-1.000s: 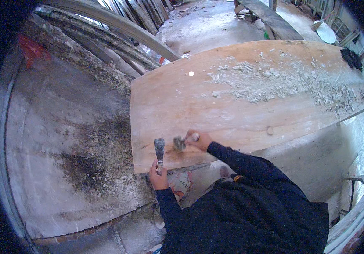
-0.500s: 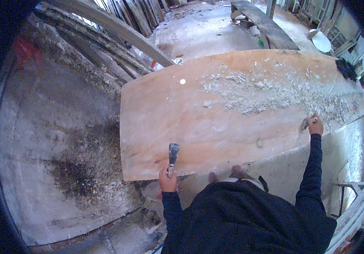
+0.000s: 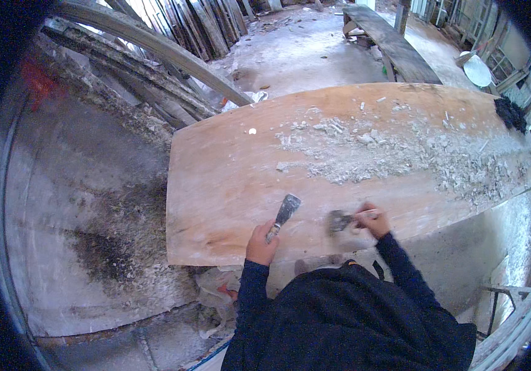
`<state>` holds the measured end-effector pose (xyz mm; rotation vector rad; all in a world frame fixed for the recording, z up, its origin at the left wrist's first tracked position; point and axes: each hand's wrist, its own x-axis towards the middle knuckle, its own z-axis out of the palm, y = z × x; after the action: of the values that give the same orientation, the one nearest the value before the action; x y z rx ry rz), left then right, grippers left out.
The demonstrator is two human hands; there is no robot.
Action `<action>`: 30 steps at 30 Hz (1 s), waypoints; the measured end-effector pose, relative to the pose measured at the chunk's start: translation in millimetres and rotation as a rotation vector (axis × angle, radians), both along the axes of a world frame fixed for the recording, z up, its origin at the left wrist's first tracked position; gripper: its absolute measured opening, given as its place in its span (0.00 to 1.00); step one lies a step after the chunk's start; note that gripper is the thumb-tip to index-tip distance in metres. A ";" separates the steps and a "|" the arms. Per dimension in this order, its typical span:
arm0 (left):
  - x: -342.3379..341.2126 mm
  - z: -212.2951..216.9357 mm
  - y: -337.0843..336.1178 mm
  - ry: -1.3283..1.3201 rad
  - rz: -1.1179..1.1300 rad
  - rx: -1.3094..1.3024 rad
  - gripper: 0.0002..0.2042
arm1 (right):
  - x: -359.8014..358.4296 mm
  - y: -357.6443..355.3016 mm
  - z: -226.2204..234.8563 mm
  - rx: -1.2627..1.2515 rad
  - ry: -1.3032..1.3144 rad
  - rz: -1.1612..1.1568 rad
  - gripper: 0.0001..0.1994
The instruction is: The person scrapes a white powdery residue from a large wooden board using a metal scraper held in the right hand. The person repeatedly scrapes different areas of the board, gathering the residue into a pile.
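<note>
Swept back leftward since the previous frame, a blurred tool (image 3: 341,221) is gripped over the wooden board (image 3: 234,185) by the closed right hand (image 3: 373,221), best kept clear of the scraper (image 3: 287,210) clasped firmly in the left hand (image 3: 260,244).

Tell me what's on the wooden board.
Pale debris is strewn across the wooden board, a dark clump at its far-right corner. Wood beneath the thickest debris is hidden.
</note>
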<state>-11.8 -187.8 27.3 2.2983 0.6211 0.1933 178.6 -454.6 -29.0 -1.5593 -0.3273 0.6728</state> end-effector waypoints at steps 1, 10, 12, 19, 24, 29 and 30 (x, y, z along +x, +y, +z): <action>-3.6 -7.9 -5.5 0.021 0.007 -0.002 0.23 | 14.0 -28.6 9.6 0.044 0.154 -0.171 0.08; -3.1 -69.5 -39.7 0.145 -0.008 0.017 0.23 | 95.4 -186.9 58.3 -0.276 -0.603 -0.823 0.01; 20.4 -68.5 -51.6 0.252 -0.016 0.093 0.23 | 83.6 -161.4 43.8 -0.081 -0.606 -0.769 0.01; 103.3 -77.4 -33.1 0.407 0.110 0.245 0.25 | -3.1 12.1 82.9 -0.164 -0.950 -0.349 0.06; 142.6 -81.0 17.1 0.461 0.086 0.255 0.23 | -12.1 39.4 100.0 -0.123 -0.954 -0.156 0.08; 170.2 -58.9 41.4 0.514 0.018 0.231 0.22 | -13.9 37.8 100.5 -0.193 -0.799 -0.214 0.08; 164.0 -46.7 33.1 0.558 -0.023 0.220 0.22 | -13.8 33.7 98.8 -0.209 -0.785 -0.233 0.08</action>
<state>152.2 -154.7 -19.4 2.5824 0.8828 -0.4265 164.8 -420.9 69.8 -1.9838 -0.6553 -0.1213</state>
